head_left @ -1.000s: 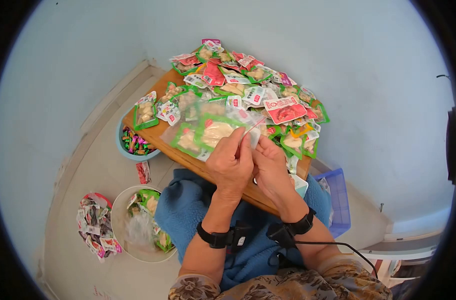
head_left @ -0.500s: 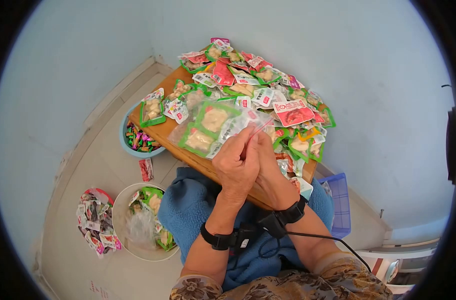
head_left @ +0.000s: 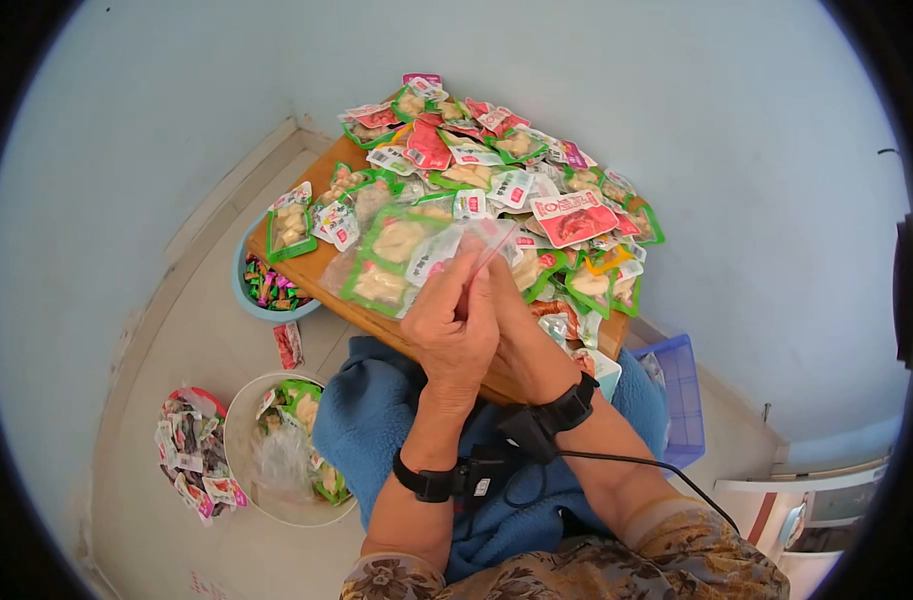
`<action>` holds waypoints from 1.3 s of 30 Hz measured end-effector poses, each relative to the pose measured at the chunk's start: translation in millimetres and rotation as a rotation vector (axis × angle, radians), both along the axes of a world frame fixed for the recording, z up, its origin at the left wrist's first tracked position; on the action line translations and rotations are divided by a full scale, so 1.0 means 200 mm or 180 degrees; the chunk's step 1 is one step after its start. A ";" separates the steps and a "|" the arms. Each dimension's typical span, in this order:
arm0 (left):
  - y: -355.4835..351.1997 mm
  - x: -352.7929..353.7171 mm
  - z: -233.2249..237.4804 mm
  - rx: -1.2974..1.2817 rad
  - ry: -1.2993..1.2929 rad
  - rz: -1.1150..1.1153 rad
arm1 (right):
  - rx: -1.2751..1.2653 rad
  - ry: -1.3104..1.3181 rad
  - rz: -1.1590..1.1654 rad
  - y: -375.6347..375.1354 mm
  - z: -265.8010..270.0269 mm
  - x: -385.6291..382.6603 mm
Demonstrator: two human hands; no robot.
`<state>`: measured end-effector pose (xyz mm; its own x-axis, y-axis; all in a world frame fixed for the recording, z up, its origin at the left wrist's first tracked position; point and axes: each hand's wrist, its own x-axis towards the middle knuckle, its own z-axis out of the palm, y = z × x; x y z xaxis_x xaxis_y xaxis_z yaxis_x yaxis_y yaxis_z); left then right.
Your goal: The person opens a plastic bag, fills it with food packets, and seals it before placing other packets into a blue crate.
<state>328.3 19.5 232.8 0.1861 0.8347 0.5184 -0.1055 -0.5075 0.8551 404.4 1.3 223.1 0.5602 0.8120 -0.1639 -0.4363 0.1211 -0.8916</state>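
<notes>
A clear zip bag (head_left: 345, 268) with a reddish strip along its edge hangs over the near side of the table. Through its plastic show green-edged snack packets (head_left: 397, 240) with pale pieces in them. My left hand (head_left: 447, 325) is closed on the bag's edge near the strip. Close against it, my right hand (head_left: 522, 335) pinches the same edge; its fingertips are partly hidden behind my left hand. Just beyond the bag lies a heap of snack packets, among them a red and white packet (head_left: 575, 218).
The wooden table (head_left: 327, 290) stands against the wall. On the floor are a blue basin (head_left: 245, 290) of small wrapped pieces, a white bucket (head_left: 239, 440) with packets, a red container (head_left: 209, 400) and a purple-blue crate (head_left: 685, 400). A black cable (head_left: 657, 462) runs from my right wrist strap.
The view has shifted slightly, so the table and my hands appear a little further left. Both hands keep hold of the zip bag in nearly the same pose.
</notes>
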 end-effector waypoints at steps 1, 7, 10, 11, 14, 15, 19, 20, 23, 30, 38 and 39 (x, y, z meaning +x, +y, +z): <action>0.00 -0.01 0.00 -0.0056 0.0039 0.0007 | 0.0032 -0.0029 0.0150 0.00 -0.02 0.01; 0.03 -0.03 -0.04 -0.0434 -0.0026 0.0039 | 0.0031 -0.0130 0.0108 -0.05 0.10 -0.07; 0.05 -0.02 -0.02 -0.0715 -0.0539 -0.0045 | 0.0010 -0.0867 -0.0199 -0.22 0.18 -0.09; 0.05 -0.03 0.00 -0.0974 -0.0780 -0.0107 | 0.0009 -0.0860 -0.0222 -0.28 0.18 -0.06; 0.05 -0.04 0.01 -0.0899 -0.0678 -0.0012 | 0.0130 -0.0685 -0.0442 -0.44 0.18 0.03; 0.05 -0.04 0.01 -0.0854 -0.0631 0.0066 | 0.0030 -0.1092 -0.0698 -0.47 0.16 0.09; 0.07 -0.03 0.00 -0.0773 -0.0953 0.0137 | -0.0662 -0.1980 -0.1192 -0.53 0.14 0.21; 0.06 -0.04 0.00 -0.1001 -0.1001 0.0121 | -0.0667 -0.1969 -0.1215 -0.52 0.13 0.23; 0.07 -0.04 0.01 -0.1084 -0.1238 0.0049 | -0.0831 -0.3071 -0.1025 -0.45 0.13 0.28; 0.05 -0.04 0.01 -0.0893 -0.0958 0.0007 | -0.1200 -0.4459 -0.0570 -0.17 0.09 0.34; 0.03 -0.03 0.01 -0.0900 -0.0770 -0.0042 | -0.1733 -0.4258 -0.0293 -0.04 -0.02 0.38; 0.03 -0.04 0.01 -0.0953 -0.0747 -0.0154 | -0.1592 -0.4145 -0.0336 -0.03 -0.02 0.39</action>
<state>321.2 24.8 234.6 0.1342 0.9487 0.2861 -0.3337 -0.2286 0.9145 482.7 -5.5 218.2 0.5863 0.7677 0.2587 0.7193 -0.3464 -0.6023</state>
